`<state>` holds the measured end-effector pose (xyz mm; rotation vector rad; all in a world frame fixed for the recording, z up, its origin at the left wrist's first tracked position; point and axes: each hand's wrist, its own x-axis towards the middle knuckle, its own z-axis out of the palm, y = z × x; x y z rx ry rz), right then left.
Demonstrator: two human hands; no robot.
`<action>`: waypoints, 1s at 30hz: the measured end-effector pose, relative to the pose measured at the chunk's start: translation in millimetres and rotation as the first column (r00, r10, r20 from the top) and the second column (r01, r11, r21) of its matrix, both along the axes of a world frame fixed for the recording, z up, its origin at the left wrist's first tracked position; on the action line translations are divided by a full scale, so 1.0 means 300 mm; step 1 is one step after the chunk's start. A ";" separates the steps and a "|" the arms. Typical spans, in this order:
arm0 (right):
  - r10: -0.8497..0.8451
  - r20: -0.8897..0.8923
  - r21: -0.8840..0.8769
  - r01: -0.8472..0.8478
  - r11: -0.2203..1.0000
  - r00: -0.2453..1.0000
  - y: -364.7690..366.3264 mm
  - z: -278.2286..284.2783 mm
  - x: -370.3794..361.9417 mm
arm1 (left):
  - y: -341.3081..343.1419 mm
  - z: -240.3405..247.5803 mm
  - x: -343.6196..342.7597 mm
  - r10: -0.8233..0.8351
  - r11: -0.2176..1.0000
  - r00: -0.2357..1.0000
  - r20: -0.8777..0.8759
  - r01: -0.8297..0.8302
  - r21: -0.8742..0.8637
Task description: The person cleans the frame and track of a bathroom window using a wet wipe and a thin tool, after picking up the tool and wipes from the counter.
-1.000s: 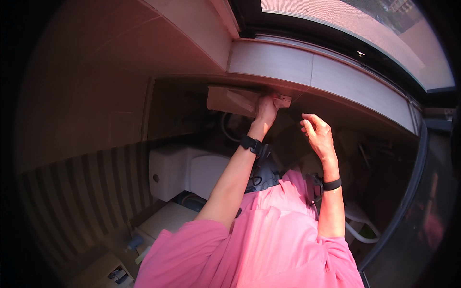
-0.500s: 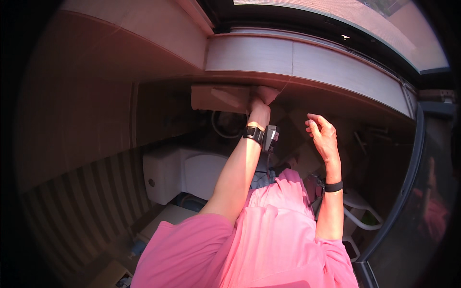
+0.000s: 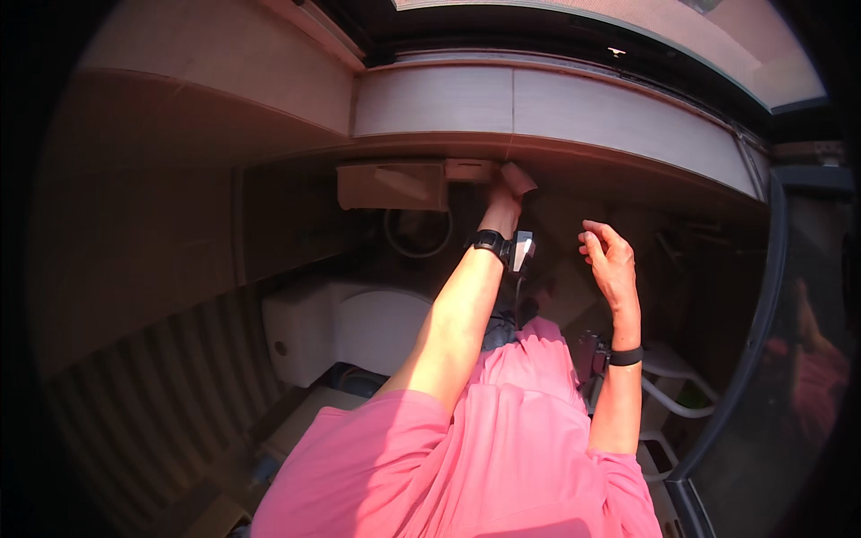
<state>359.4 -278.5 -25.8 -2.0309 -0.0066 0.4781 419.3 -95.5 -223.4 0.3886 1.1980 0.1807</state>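
My left arm, with a black watch at the wrist, reaches out under the window ledge. In shadow, my left hand is closed on a pinkish cloth-like piece, close to the wall; its exact kind is hard to make out. Just left of that hand, a pale boxy holder with a short shelf is fixed low on the wall. My right hand hangs in the air to the right, fingers loosely bent and apart from the thumb, holding nothing.
A pale ledge runs beneath the window. A dark-framed glass panel stands at right. Below left are a white toilet and a round white ring. A white rack stands beside my right forearm.
My left hand and the pinkish piece have shifted right along the wall, away from the boxy holder, uncovering the short shelf. My right hand stays nearly in place.
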 end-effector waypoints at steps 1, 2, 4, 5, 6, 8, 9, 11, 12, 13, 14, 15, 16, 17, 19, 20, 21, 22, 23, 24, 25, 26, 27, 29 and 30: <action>0.041 0.009 0.011 -0.041 0.999 0.999 0.031 0.023 0.000 | 0.042 -0.100 -0.029 0.016 0.999 0.988 0.152 -0.010 -0.039; 0.054 0.019 0.013 -0.054 0.998 0.998 0.044 0.035 0.002 | 0.062 -0.181 -0.047 0.014 0.997 0.956 0.294 0.010 -0.081; 0.018 0.028 0.005 -0.018 1.000 0.999 0.022 0.025 0.009 | 0.112 -0.227 -0.061 -0.079 0.996 0.981 0.176 0.073 0.043; 0.005 0.029 0.007 -0.005 1.000 1.000 0.020 0.026 0.008 | 0.152 -0.254 -0.076 -0.134 0.978 0.990 0.047 0.124 0.168; -0.007 0.029 0.010 0.006 1.000 1.000 0.018 0.027 0.007 | 0.177 -0.279 -0.080 -0.140 0.977 0.989 0.048 0.130 0.166; 0.044 0.017 0.044 -0.045 0.998 0.999 0.063 0.039 -0.004 | 0.307 -0.394 -0.123 -0.024 0.970 0.985 0.170 -0.019 0.243; 0.087 0.003 0.074 -0.087 0.993 0.996 0.091 0.042 -0.014 | 0.382 -0.449 -0.161 0.040 0.954 0.972 0.230 -0.106 0.281; 0.071 0.007 0.053 -0.071 0.996 0.997 0.069 0.002 -0.018 | 0.271 -0.365 -0.081 0.068 0.971 0.981 0.180 -0.106 0.216; 0.065 0.012 0.039 -0.066 0.997 0.998 0.056 -0.015 -0.018 | 0.199 -0.293 -0.051 0.080 0.981 0.987 0.136 -0.102 0.166; 0.047 0.029 0.021 -0.048 0.999 0.998 0.039 -0.013 -0.016 | 0.117 -0.182 0.006 0.059 0.990 0.993 0.099 -0.071 0.126; 0.060 0.024 0.017 -0.061 0.998 0.998 0.049 -0.014 -0.019 | 0.097 -0.117 0.005 0.071 0.990 0.996 0.058 -0.078 0.120; 0.070 0.023 0.006 -0.070 0.998 0.997 0.062 -0.007 -0.022 | 0.090 -0.068 0.007 0.062 0.987 0.998 0.016 -0.064 0.146; 0.074 0.030 -0.003 -0.074 0.997 0.997 0.065 0.004 -0.015 | 0.081 -0.061 0.017 0.011 0.978 0.999 -0.034 -0.003 0.211; 0.081 0.033 -0.002 -0.081 0.997 0.996 0.062 0.013 -0.014 | 0.087 -0.058 0.014 -0.129 0.924 0.979 -0.156 0.176 0.341; 0.078 0.045 0.019 -0.079 0.997 0.996 0.057 0.025 -0.014 | 0.108 -0.062 0.004 -0.330 0.682 0.834 -0.442 0.534 0.499; 0.080 0.048 0.025 -0.081 0.996 0.996 0.058 0.032 -0.011 | 0.123 -0.068 0.001 -0.374 0.507 0.717 -0.588 0.690 0.517; 0.081 0.054 0.030 -0.083 0.996 0.995 0.060 0.041 -0.007 | 0.131 -0.076 -0.015 -0.380 0.411 0.650 -0.658 0.756 0.509; 0.072 0.057 0.033 -0.074 0.997 0.996 0.059 0.045 -0.010 | 0.138 -0.078 -0.023 -0.379 0.304 0.575 -0.725 0.817 0.489; 0.054 0.064 0.032 -0.056 0.998 0.996 0.047 0.041 -0.002 | 0.119 -0.073 -0.042 -0.316 0.691 0.879 -0.356 0.470 0.549; 0.044 0.077 0.038 -0.047 0.998 0.996 0.034 0.034 0.006 | 0.107 -0.067 -0.058 -0.060 0.932 0.998 0.030 0.045 0.361; 0.038 0.079 0.043 -0.041 0.998 0.996 0.019 0.025 0.002 | 0.106 -0.059 -0.084 -0.074 0.931 0.997 0.027 0.059 0.361; 0.026 0.076 0.049 -0.030 0.998 0.997 0.001 0.023 0.001 | 0.115 -0.042 -0.106 -0.024 0.958 0.994 0.107 -0.008 0.286; 0.005 0.065 0.047 -0.008 0.999 0.998 -0.019 0.022 0.002 | 0.120 -0.024 -0.123 0.031 0.977 0.983 0.181 -0.069 0.204; -0.003 0.064 0.060 -0.001 0.998 0.998 -0.011 0.017 0.009 | 0.178 -0.048 -0.159 0.005 0.946 0.978 0.208 -0.072 0.316; -0.002 0.067 0.057 -0.002 0.998 0.998 0.000 0.010 0.012 | 0.210 -0.070 -0.167 -0.023 0.909 0.973 0.230 -0.075 0.411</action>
